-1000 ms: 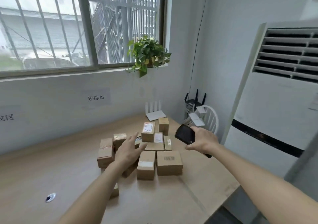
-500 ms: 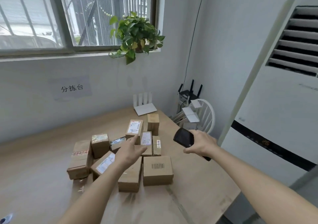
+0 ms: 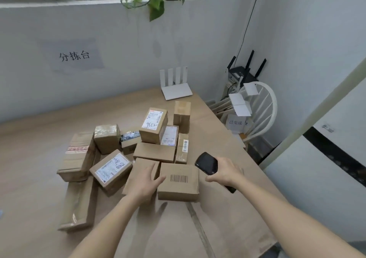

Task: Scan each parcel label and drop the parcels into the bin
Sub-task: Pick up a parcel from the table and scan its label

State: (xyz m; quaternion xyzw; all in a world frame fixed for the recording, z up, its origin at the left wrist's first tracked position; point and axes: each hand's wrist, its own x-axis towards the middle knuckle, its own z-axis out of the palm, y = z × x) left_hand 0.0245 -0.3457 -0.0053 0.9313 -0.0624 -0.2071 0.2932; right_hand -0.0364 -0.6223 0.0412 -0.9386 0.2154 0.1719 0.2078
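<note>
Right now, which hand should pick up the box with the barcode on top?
Probably the left hand: open, already at the barcode box. The right hand grips the scanner.

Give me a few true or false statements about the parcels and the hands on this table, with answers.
1. The right hand grips a black scanner. True.
2. The barcode box stands on a chair. False: it lies on the table.
3. The left hand reaches with its fingers spread beside the barcode box. True.
4. The box marked 9652 lies under the pile. False: it sits on top.
</note>
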